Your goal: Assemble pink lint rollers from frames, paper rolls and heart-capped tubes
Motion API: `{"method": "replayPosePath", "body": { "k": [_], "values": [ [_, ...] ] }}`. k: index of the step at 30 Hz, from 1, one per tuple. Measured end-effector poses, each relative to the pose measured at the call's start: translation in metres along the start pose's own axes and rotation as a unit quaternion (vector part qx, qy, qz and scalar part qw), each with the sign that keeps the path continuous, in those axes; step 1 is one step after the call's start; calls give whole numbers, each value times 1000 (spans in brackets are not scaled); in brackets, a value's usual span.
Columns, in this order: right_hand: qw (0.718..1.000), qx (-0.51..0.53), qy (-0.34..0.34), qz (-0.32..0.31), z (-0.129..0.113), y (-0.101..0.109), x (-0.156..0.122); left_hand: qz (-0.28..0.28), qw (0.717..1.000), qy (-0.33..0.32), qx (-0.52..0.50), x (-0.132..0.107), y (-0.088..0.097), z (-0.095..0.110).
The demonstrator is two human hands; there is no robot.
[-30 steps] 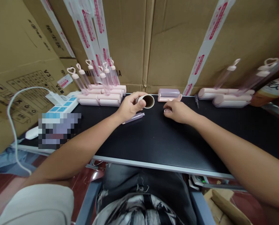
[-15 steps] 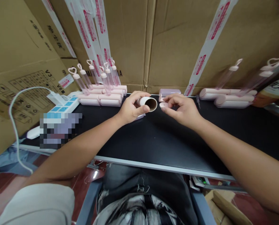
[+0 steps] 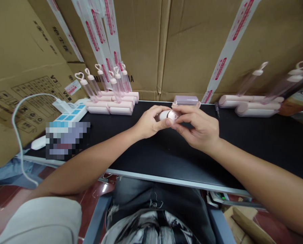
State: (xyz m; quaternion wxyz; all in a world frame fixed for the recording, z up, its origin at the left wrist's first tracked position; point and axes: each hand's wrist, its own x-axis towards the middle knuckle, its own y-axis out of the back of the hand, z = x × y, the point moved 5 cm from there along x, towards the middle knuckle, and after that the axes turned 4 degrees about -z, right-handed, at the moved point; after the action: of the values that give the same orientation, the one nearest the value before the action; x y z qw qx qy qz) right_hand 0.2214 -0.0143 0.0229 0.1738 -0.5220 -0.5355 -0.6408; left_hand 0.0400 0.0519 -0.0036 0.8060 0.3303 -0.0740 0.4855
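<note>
My left hand [image 3: 148, 122] is wrapped round a small white paper roll [image 3: 163, 116] held just above the black table [image 3: 166, 152]. My right hand [image 3: 197, 127] meets it from the right, fingers pinched on a round pink end cap [image 3: 173, 115] pressed against the roll's open end. Most of the roll is hidden by my fingers. A lilac box-shaped piece [image 3: 186, 100] lies just behind my hands at the table's far edge.
Pink roller cases with clear heart-topped tubes [image 3: 110, 101] stand at the back left. More pink cases [image 3: 250, 105] lie at the back right, beside a small screwdriver [image 3: 216, 109]. A white power strip [image 3: 67, 113] with cable sits left. Cardboard boxes [image 3: 192, 44] wall the back.
My right hand picked up the pink cap from the table and brought it leftward against the roll's open end. The left hand with the roll shifted slightly towards me.
</note>
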Motion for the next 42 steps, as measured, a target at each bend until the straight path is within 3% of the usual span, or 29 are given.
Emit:
{"method": "replayPosePath", "body": {
  "k": [7, 13, 18, 25, 30, 35, 38, 40, 42],
  "values": [
    [1000, 24, -15, -3, 9, 7, 0, -52, 998, 16, -30, 0, -6, 5],
    [998, 19, -45, -36, 14, 5, -1, -52, 996, 43, -62, 0, -7, 7],
    [999, 27, 0, -32, 10, 7, 1, -59, 993, 50, -88, 0, -9, 7],
    [998, 14, 12, 53, 9, 15, -5, -59, 987, 73, -129, 0, -10, 4],
    [998, -9, 46, -47, 5, 2, -1, -42, 987, 94, -122, -1, -7, 0],
    [996, 8, 67, -50, -3, 6, 4, -52, 984, 115, -125, -1, -7, 5],
    [1000, -19, 3, -20, 22, 19, 5, -34, 981, 126, -146, 0, -3, 7],
    [989, -90, -113, -11, 63, 28, 1, -13, 978, 128, -163, 1, 2, 3],
    [966, -153, -203, -56, 111, 30, -9, 9, 975, 125, -183, 3, 7, -4]
  ]
}}
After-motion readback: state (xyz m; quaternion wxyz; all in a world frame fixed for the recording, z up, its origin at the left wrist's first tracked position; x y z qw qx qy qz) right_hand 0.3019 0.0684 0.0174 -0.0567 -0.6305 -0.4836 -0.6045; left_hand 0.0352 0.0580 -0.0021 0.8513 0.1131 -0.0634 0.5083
